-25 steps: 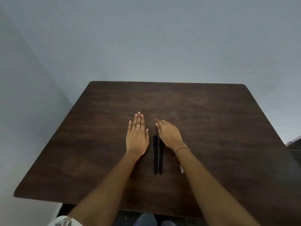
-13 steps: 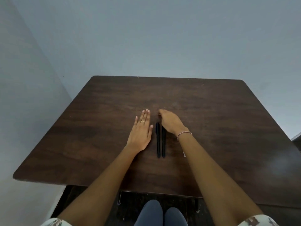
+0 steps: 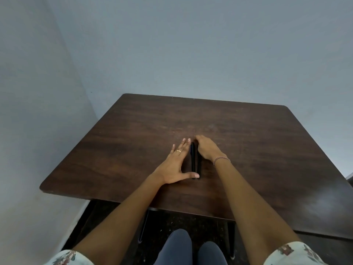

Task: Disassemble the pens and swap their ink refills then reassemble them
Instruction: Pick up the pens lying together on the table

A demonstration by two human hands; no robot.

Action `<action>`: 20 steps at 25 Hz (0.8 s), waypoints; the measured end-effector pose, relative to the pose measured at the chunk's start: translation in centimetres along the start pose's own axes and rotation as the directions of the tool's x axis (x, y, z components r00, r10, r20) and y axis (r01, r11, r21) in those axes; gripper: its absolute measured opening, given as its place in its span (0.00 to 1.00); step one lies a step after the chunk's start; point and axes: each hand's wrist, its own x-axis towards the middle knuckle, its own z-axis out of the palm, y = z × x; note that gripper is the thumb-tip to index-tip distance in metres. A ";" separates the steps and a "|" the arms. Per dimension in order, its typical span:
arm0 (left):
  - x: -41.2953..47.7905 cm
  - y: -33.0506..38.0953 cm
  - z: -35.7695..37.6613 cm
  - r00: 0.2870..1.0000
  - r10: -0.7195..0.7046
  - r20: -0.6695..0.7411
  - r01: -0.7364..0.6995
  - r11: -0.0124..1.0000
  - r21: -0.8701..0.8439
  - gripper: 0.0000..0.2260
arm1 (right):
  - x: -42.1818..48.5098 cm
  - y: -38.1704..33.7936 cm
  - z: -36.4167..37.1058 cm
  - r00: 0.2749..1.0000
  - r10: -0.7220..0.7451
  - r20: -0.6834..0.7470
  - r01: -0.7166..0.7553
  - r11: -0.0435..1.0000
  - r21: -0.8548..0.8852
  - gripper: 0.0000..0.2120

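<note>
Nearest the camera, two knees in dark trousers [image 3: 191, 249] sit below the edge of a dark wood-grain surface [image 3: 267, 150], with floral sleeve hems at both lower corners. Both bare forearms reach forward over the surface. The left hand [image 3: 174, 165] lies flat, grip released, fingers spread and pointing away, a ring [image 3: 179, 151] on one finger; its thumb stretches sideways to touch the near ends of two black pens [image 3: 195, 159]. The pens lie side by side, touching, pointing away, between the hands near the middle of the surface. The right hand [image 3: 207, 148], a beaded bracelet [image 3: 221, 159] at its wrist, curls over their far ends; whether its grip has closed on them cannot be told. Beyond stand pale blue-grey walls [image 3: 191, 44].
</note>
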 end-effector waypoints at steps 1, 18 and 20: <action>-0.2 0.0 -0.1 1.000 0.011 0.007 -0.011 1.000 0.001 0.52 | -0.1 0.0 0.1 1.000 0.003 0.005 -0.003 1.000 -0.001 0.18; -0.6 0.1 0.0 0.995 0.095 -0.015 -0.092 0.987 0.134 0.53 | -0.6 -0.3 0.4 1.000 0.012 -0.027 -0.011 0.999 0.049 0.13; -0.6 0.2 0.0 0.995 0.096 -0.040 -0.089 0.983 0.159 0.52 | -0.6 -0.4 0.3 0.999 0.024 -0.022 -0.023 0.998 0.062 0.16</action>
